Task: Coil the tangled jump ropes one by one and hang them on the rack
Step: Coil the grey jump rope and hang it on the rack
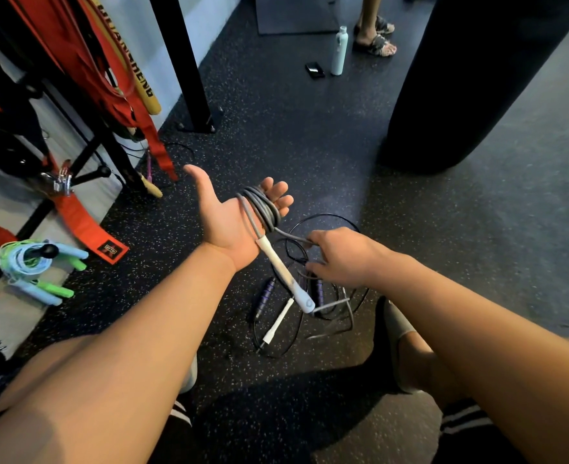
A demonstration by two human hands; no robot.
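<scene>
Grey rope [263, 204] is wound round the fingers of the left hand [224, 216] mid-frame, palm up, grip slack, thumb out. The loose end runs down-right to the right hand [340, 256], whose grip pinches it just beside the coil, so the next wrap probably comes from that side. One white handle [283, 272] hangs off the palm and the other [278, 321] is on the floor. Also down there: one black rope [326, 217] with two purple handles [265, 294]. Looks like two coiled ropes [18, 259] are on the rack peg, lower left.

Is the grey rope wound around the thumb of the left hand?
No, the grey rope is wound around the fingers of the left hand, and the thumb stands apart, free of it.
</scene>
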